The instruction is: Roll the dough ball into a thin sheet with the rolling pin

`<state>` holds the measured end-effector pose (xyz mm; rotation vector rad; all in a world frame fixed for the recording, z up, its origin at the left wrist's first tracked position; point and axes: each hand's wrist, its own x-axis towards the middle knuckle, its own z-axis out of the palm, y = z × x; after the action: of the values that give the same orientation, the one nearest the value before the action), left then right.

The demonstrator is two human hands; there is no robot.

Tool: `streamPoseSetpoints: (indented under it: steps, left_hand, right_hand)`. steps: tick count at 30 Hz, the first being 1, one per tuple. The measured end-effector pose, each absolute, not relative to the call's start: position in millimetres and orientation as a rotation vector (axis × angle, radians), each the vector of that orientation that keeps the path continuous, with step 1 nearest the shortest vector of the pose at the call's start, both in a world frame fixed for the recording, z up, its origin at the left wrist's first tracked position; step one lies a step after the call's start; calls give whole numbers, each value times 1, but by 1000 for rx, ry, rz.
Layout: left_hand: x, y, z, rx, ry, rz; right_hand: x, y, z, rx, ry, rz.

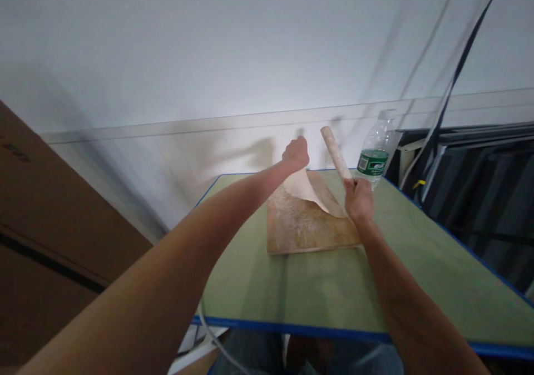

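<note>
A wooden board [308, 227] dusted with white flour lies on the green table top [246, 286]. A thin, pale sheet of dough [303, 188] rises from it at the upper left and slopes down towards the right. My left hand [296, 153] is closed at the raised end of the sheet, above the board's back edge; the fingertips are hidden. In my right hand [359, 200] is a flour-coated rolling pin [336, 152], its free end tilted up and to the left. This hand is at the board's right side.
Just behind my right hand stands a clear plastic bottle [373, 152] with a green label. A white wall [233, 58] backs the table. Dark flat panels [488, 197] lean at the right, with a black strap [467, 52] hanging there. Brown cardboard [54, 208] stands at the left.
</note>
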<state>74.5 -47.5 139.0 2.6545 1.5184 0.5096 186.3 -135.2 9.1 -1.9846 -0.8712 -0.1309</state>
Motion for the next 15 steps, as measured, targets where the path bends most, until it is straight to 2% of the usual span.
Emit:
streamPoseSetpoints:
  steps: [4, 10, 15]
  left_hand:
    - [103, -35, 170, 2807, 1405, 495]
    - [116, -28, 216, 2984, 1309, 684]
    - [102, -35, 244, 3223, 974, 767]
  right_hand:
    - [189, -133, 7, -1881, -813, -174]
    - [193, -131, 6, -1866, -780, -172]
    - [209, -125, -3, -1835, -698, -116]
